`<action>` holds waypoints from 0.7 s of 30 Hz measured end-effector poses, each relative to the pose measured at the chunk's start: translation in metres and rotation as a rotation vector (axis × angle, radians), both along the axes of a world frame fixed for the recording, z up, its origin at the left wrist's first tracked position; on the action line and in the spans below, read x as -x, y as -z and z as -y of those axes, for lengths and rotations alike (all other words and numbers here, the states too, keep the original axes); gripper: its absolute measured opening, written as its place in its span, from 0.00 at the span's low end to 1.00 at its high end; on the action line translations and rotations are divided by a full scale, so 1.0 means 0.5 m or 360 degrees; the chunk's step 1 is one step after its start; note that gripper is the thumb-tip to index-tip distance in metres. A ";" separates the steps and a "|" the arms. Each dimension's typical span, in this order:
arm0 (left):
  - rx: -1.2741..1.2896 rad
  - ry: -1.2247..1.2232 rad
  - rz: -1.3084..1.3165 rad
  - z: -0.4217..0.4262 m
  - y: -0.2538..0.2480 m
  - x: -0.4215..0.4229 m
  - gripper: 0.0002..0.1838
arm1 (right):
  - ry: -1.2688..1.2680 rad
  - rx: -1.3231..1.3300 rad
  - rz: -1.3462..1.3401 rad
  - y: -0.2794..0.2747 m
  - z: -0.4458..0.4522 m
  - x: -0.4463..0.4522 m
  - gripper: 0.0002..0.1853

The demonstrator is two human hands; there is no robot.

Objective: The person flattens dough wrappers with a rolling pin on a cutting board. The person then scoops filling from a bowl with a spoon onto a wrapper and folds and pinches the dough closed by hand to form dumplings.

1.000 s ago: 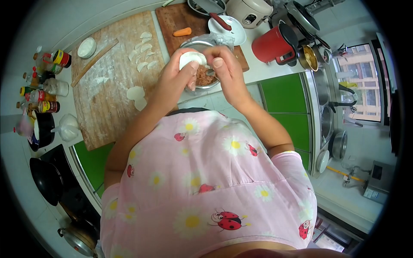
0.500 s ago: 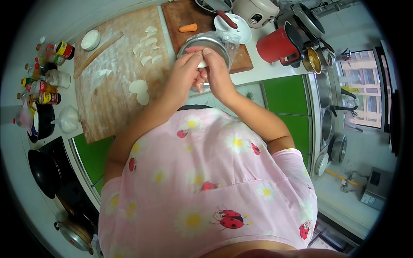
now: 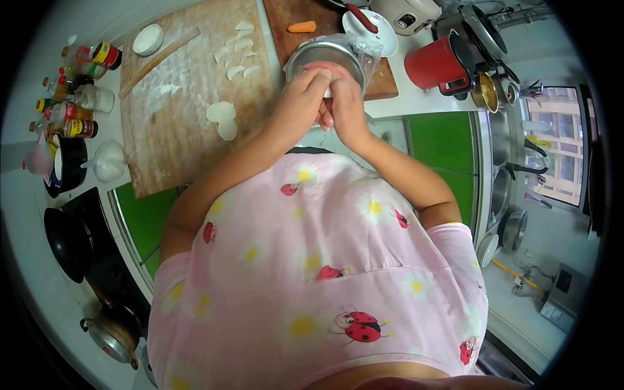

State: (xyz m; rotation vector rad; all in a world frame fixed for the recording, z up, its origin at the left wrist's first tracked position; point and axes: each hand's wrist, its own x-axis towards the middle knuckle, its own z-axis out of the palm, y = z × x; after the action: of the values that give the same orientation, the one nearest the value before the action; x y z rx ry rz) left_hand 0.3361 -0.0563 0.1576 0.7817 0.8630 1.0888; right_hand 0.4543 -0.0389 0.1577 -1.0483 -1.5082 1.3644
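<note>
My left hand [image 3: 304, 97] and my right hand [image 3: 349, 109] meet with thumbs together, pressed around a dumpling [image 3: 328, 93]; only a small white part of it shows between the fingers. Just beyond them stands a metal bowl [image 3: 333, 49] with clear plastic wrap bunched at its right side; the hands hide its near part. On the floured wooden board [image 3: 169, 140] to the left lie a few round dough wrappers [image 3: 222, 114], overlapping. Farther back on that board sit several folded dumplings [image 3: 242, 43].
A rolling pin [image 3: 159, 62] and a small white bowl of flour [image 3: 148, 40] lie at the board's far left. Beyond the metal bowl are a carrot piece [image 3: 301, 26] and a white plate [image 3: 385, 34] with a knife handle across it. A red pot [image 3: 434, 63] stands right.
The view has shifted, so everything appears farther right and slightly higher. Both hands stay together at the dumpling, and the thumbs have moved closer against each other.
</note>
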 end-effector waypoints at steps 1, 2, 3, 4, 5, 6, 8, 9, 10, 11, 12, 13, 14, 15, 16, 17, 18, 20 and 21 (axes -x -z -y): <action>-0.0006 0.0013 -0.0006 -0.001 0.003 0.002 0.19 | -0.0040 0.0146 -0.0022 -0.005 0.002 -0.005 0.24; 0.0003 0.0039 -0.0042 -0.003 0.006 0.006 0.19 | -0.0051 0.0105 -0.0048 -0.002 0.003 -0.004 0.23; 0.0012 0.0068 -0.0079 -0.007 0.010 0.010 0.19 | -0.0058 0.0065 -0.0075 0.004 -0.001 -0.002 0.22; 0.0022 0.0099 -0.0115 -0.011 0.012 0.013 0.18 | -0.0063 0.0024 -0.0102 0.010 -0.007 -0.001 0.21; 0.0019 0.0108 -0.0132 -0.016 0.012 0.021 0.18 | -0.0144 -0.0013 0.0014 0.020 -0.018 -0.011 0.26; -0.0006 0.0054 -0.0132 -0.022 0.019 0.033 0.18 | -0.0097 0.0002 -0.0048 0.026 -0.025 -0.006 0.27; -0.0062 -0.0048 -0.0135 -0.034 0.037 0.067 0.18 | 0.0004 0.0026 -0.0175 0.036 -0.037 0.005 0.31; -0.0069 -0.0196 -0.0209 -0.038 0.056 0.090 0.17 | -0.0093 0.0063 -0.0169 0.037 -0.054 -0.018 0.34; -0.0002 -0.0296 -0.0300 -0.046 0.082 0.119 0.16 | -0.0037 0.0037 -0.0087 0.034 -0.060 -0.039 0.33; 0.0060 -0.0392 -0.0391 -0.056 0.112 0.148 0.16 | 0.0023 0.0009 -0.0004 0.028 -0.065 -0.060 0.33; 0.0176 -0.0444 -0.0550 -0.062 0.145 0.174 0.15 | 0.0088 -0.0022 0.0079 0.024 -0.069 -0.083 0.32; 0.0291 -0.0496 -0.0709 -0.068 0.187 0.198 0.14 | 0.0129 0.0038 0.0040 0.029 -0.071 -0.110 0.30; 0.0105 -0.0449 -0.0974 -0.080 0.265 0.225 0.14 | 0.0177 0.0049 0.0114 0.034 -0.068 -0.132 0.29; -0.0085 -0.0402 -0.1232 -0.093 0.358 0.251 0.14 | 0.0223 0.0065 0.0191 0.040 -0.064 -0.151 0.29; -0.0277 -0.0353 -0.1483 -0.102 0.406 0.260 0.13 | 0.0265 0.0083 0.0268 0.048 -0.058 -0.168 0.28; -0.0415 -0.0361 -0.1602 -0.109 0.405 0.249 0.13 | 0.0268 0.0098 0.0400 0.059 -0.054 -0.185 0.25; -0.0553 -0.0371 -0.1718 -0.114 0.400 0.232 0.13 | 0.0254 0.0087 0.0497 0.072 -0.050 -0.197 0.25; -0.0753 -0.0363 -0.1966 -0.124 0.390 0.210 0.12 | 0.0219 0.0065 0.0691 0.095 -0.042 -0.215 0.24; -0.0816 -0.0343 -0.2100 -0.132 0.389 0.205 0.12 | 0.0207 0.0028 0.0735 0.099 -0.036 -0.220 0.23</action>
State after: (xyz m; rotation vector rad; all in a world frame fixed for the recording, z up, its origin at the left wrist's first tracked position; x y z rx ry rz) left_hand 0.2338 0.0096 -0.0371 1.9577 1.8112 0.9032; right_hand 0.5643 -0.0210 0.1081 -1.5200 -1.7174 1.0916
